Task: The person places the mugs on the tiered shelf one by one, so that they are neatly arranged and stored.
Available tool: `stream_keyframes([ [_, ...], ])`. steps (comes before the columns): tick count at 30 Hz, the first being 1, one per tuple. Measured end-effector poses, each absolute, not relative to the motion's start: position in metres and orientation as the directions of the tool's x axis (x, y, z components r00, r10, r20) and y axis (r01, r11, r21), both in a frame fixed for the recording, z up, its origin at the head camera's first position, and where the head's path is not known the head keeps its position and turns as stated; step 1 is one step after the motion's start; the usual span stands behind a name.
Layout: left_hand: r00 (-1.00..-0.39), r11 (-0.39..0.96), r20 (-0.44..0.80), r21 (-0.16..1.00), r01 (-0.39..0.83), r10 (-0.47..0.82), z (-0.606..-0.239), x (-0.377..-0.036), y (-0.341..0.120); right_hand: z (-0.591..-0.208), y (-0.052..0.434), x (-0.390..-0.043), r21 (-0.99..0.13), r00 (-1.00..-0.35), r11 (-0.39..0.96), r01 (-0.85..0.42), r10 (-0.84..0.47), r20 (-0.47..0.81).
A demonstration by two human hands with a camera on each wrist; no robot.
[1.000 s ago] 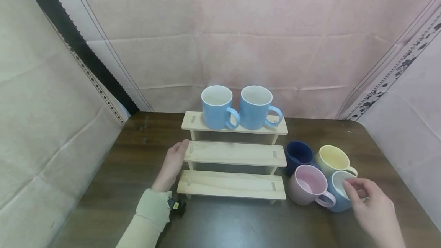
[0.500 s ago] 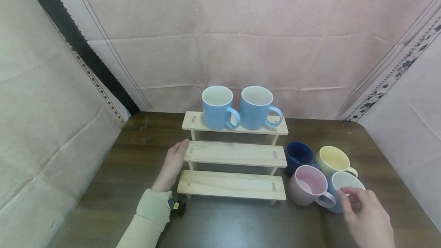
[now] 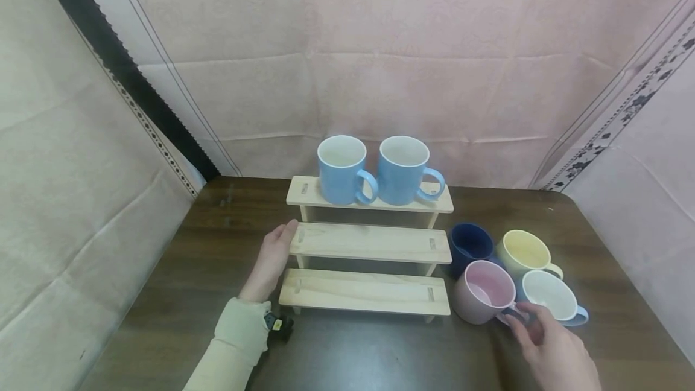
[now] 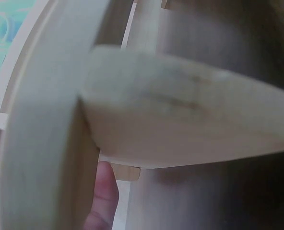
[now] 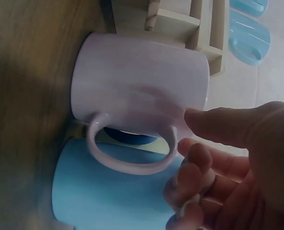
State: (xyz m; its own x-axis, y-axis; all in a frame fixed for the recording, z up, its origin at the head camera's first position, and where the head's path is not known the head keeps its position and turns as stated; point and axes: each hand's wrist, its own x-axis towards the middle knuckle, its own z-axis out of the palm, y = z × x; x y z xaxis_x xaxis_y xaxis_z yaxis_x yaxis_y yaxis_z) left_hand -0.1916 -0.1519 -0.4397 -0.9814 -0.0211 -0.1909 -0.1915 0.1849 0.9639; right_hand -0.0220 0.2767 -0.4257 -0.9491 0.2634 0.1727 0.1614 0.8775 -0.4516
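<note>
Right hand (image 3: 554, 352) now off the light-blue mug (image 3: 555, 300) it was fingering a second ago, and drawn nearer to the pink mug (image 3: 485, 289) — fingertips just at that mug's handle (image 3: 512, 315); in the wrist view loosely curled fingers (image 5: 195, 177) right beside the loop, thumb hovering near the mug's wall, nothing yet gripped. Light-blue mug turned meanwhile: handle now out to the right, where before it sat under the hand. Judging by that, attention switched from the blue mug to the pink one. Pink mug standing upright on the dark wood-grain table (image 3: 190, 270), just right of the lowest tier of the stepped rack (image 3: 369, 240), touching or nearly touching the light-blue mug; navy mug (image 3: 469, 245) and pale-yellow mug (image 3: 525, 251) just behind. Left hand (image 3: 271, 258) unmoved — flat and relaxed, fingers straight against the left end of the rack's middle tier, steadying rather than gripping. Rack of pale unfinished wood, three flat planks with small slots near the ends. Two glossy sky-blue mugs (image 3: 374, 169) on the top tier, white inside, handles right. All mugs smooth glazed ceramic, cylindrical with loop handles; backdrop of creased pinkish cloth.
</note>
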Motion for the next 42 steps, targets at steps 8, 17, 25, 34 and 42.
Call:
stream_keyframes([
  [8,-0.981,0.179,-0.193,0.965,-0.194,-0.024,-0.439,-0.192,-0.152,-0.428,0.280,-0.027,-0.445,-0.961,0.879,0.169,0.246,0.122],
  [17,-0.980,0.168,-0.198,0.966,-0.199,-0.024,-0.439,-0.193,-0.152,-0.430,0.278,-0.029,-0.449,-0.960,0.868,0.212,0.271,0.070],
  [25,-0.980,0.166,-0.199,0.966,-0.199,-0.017,-0.437,-0.194,-0.151,-0.433,0.278,-0.025,-0.449,-0.951,0.870,0.203,0.284,0.120],
  [34,-0.978,0.163,-0.209,0.964,-0.209,-0.022,-0.438,-0.192,-0.151,-0.440,0.282,-0.022,-0.451,-0.952,0.878,0.162,0.259,0.163],
  [42,-0.980,0.159,-0.199,0.967,-0.199,-0.017,-0.438,-0.191,-0.151,-0.460,0.284,-0.016,-0.484,-0.920,0.874,0.039,0.220,0.324],
])
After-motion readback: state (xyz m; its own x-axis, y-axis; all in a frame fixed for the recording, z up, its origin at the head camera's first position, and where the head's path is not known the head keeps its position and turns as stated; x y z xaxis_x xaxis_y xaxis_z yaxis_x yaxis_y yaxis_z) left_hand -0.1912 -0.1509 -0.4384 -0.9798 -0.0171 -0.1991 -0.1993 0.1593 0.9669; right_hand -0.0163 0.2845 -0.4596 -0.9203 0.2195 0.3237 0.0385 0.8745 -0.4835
